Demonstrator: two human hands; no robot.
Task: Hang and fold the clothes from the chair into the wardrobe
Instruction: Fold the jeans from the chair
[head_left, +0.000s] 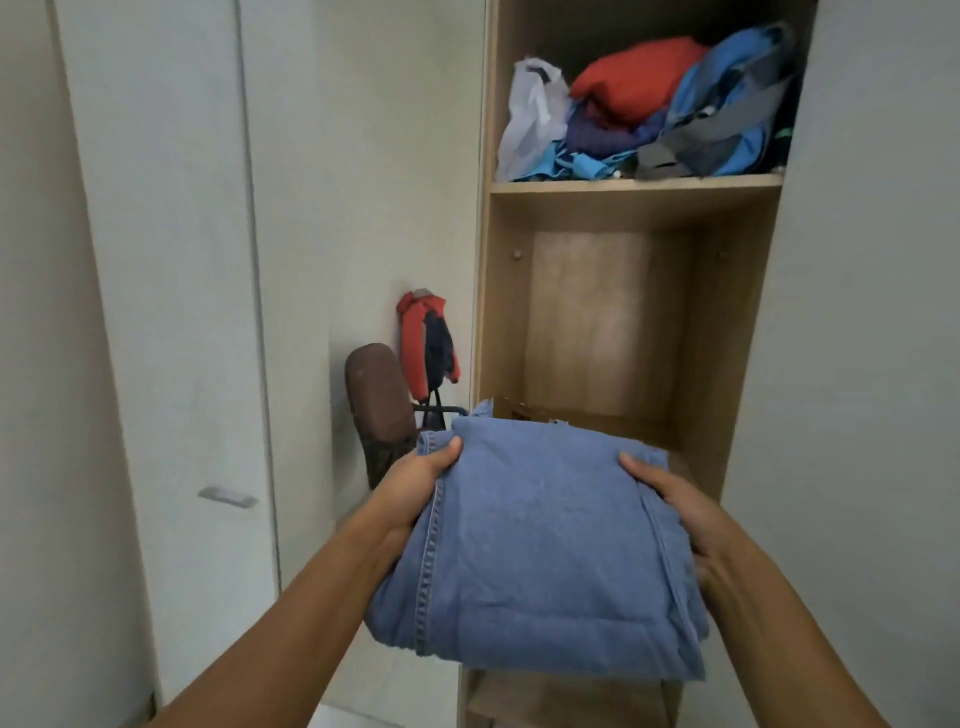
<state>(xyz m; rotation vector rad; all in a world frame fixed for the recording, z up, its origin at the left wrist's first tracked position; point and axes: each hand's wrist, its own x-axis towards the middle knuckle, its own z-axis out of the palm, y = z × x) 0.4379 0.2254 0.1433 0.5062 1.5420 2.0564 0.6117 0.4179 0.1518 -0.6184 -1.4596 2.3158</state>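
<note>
The folded jeans (540, 545) sit between both hands, level with the open wardrobe compartment (597, 322) just beyond them. The left hand (415, 478) grips the left edge, thumb on top. The right hand (675, 509) grips the right edge likewise.

Hazard: the stack is soft and supported only at its sides. If either grip loosens, the lower layers could sag and unfold. The leading edge could also snag the compartment's front edge, which is hidden behind the cloth.

The side seam runs away from the wrists, so the long axis appears to point into the compartment.
</note>
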